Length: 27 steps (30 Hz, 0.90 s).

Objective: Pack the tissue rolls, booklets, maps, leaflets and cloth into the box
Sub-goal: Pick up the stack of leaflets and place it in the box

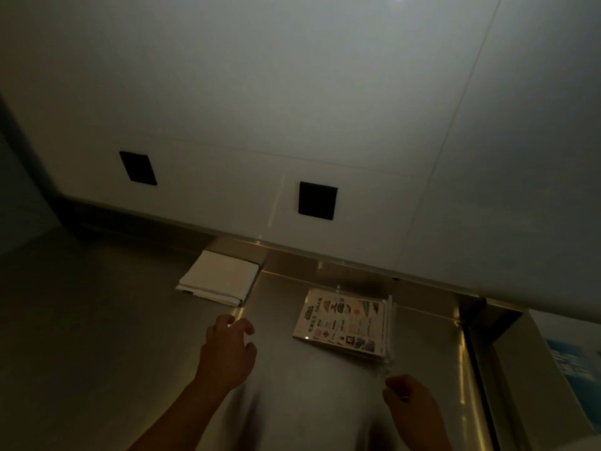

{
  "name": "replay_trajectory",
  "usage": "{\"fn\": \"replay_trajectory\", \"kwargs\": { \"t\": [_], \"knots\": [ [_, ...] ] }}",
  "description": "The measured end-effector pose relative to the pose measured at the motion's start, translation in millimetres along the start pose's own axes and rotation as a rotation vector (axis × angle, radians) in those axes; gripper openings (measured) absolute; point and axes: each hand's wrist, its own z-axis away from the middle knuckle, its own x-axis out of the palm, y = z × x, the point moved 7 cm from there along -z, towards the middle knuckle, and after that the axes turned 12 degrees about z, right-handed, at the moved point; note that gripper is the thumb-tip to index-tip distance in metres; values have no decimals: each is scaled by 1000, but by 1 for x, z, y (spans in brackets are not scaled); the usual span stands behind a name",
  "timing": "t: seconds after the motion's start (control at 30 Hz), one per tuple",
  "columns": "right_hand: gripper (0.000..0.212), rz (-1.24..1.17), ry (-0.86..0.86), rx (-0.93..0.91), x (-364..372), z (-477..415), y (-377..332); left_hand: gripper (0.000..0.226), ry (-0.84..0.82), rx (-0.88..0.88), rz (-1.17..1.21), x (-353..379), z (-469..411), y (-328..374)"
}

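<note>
Both hands low in frame, nearest the lens, bare forearms reaching in from the bottom edge. Left hand point(227, 349) hovers over the bench point(97, 320), back of hand up, fingers point(242, 325) curled loosely and spread, grasping nothing. Right hand point(411, 406) sits lower and to the right, fingers folded inward in a loose fist; whether anything is pinched inside cannot be told in this dim light.

Leaflets point(344, 322) lie in a flat stack on the bench between and beyond the two hands, printed side up, small coloured blocks and text too blurred to read. A clear glossy sleeve or cover seems to wrap the stack, edges catching light. Right hand is near its closest corner, not touching.

Cloth point(219, 276), white, folded into a neat rectangle, lies farther back and left, just beside the raised steel lip at the rear of the bench. Left hand is near its front edge, apart from it.

Bench is brushed steel, with a seam running front to back at right. White wall point(292, 92) behind, panel joints visible, two black square cut-outs: one point(138, 167) at left, one point(317, 200) nearer centre. Blue-and-white printed sheet point(575, 372) at far right edge, partly cropped.
</note>
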Motion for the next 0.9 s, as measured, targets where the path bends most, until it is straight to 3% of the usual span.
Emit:
{"fn": "replay_trajectory", "kwargs": {
  "t": [0.13, 0.23, 0.3, 0.43, 0.6, 0.9],
  "knots": [
    [21, 2, 107, 102, 6, -27, -10, 24, -60, 60, 51, 3, -27, -14],
    [51, -51, 176, 254, 5, -59, -14, 23, -106, 91, 113, 5, -44, -28],
    [60, -60, 166, 343, 5, -78, -15, 24, -150, 96, 140, 10, -54, -36],
    [59, -85, 116, 378, 14, -102, -17, 26, -223, 132, 189, 27, -65, -46],
    [58, 53, 148, 349, 18, -111, -25, 32, -296, 140, 225, 40, -72, -56],
    [49, -83, 87, 365, 15, -114, -31, 46, -246, 140, 291, 21, -71, -58]
  ]
}}
